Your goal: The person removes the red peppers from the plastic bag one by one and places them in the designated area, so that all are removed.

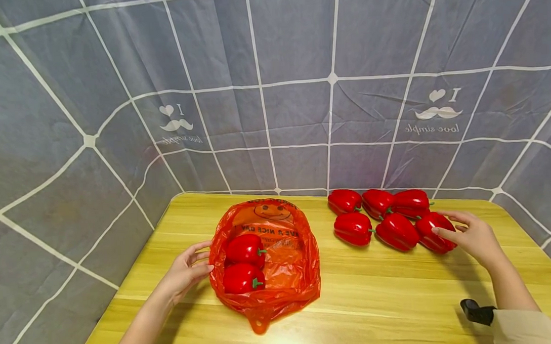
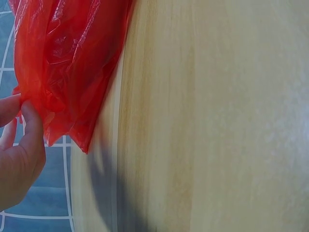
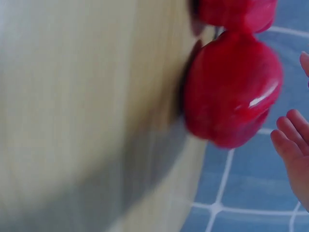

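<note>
A thin red plastic bag (image 1: 310,272) stands with its mouth wide, showing a smiley print inside. Red bell peppers with green stems lie in its left part, one (image 1: 244,249) behind another (image 1: 241,279). My left hand (image 1: 188,272) is at the bag's left rim; in the left wrist view, thumb and finger pinch the red film (image 2: 63,72). On the right, my right hand (image 1: 475,236) hovers over the rightmost bell pepper (image 1: 434,231), its fingers spread loosely. From the right wrist, those fingers (image 3: 294,137) appear apart from the glossy bell pepper (image 3: 231,92).
Several more red bell peppers (image 1: 398,231) lie close together in two rows at the back right of the wooden table (image 1: 362,300). A grey cloth with white lines (image 1: 296,115) hangs behind the table and along its sides.
</note>
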`<state>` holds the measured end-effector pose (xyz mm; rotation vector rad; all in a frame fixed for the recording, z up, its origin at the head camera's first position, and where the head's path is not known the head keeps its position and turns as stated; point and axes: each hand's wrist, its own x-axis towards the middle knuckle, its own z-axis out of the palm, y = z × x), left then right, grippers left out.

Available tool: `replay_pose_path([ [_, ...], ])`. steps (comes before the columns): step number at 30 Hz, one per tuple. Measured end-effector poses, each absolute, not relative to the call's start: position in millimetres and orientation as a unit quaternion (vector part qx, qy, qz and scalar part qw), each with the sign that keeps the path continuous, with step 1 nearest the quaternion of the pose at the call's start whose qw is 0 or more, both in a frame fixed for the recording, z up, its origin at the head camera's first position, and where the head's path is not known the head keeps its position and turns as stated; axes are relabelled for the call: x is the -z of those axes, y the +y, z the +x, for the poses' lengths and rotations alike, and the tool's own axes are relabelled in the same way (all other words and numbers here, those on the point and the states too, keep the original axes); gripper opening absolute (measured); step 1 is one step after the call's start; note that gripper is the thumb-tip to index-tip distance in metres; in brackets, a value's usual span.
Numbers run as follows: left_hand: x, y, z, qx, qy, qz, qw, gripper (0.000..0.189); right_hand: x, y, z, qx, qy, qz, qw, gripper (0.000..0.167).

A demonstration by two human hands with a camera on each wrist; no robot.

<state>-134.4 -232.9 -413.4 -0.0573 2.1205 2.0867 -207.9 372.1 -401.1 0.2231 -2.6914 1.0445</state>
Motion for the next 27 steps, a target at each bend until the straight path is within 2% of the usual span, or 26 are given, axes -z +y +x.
replay_pose_path([
  [10,413.1,-232.6,-134.3,-0.700,0.709,-0.019,0.081,0.062,375.3,337.6,-206.9,-0.355,-0.918,0.124,0.129,0.050],
  [17,413.7,-232.3,-133.7,-0.701,0.709,-0.018,0.078,0.062,366.7,304.9,-207.6,-0.404,-0.882,0.204,0.134,0.042],
  [27,414.4,-232.9,-133.2,-0.703,0.707,-0.016,0.079,0.062,364.6,249.7,-202.2,-0.426,-0.857,0.272,0.103,0.044],
])
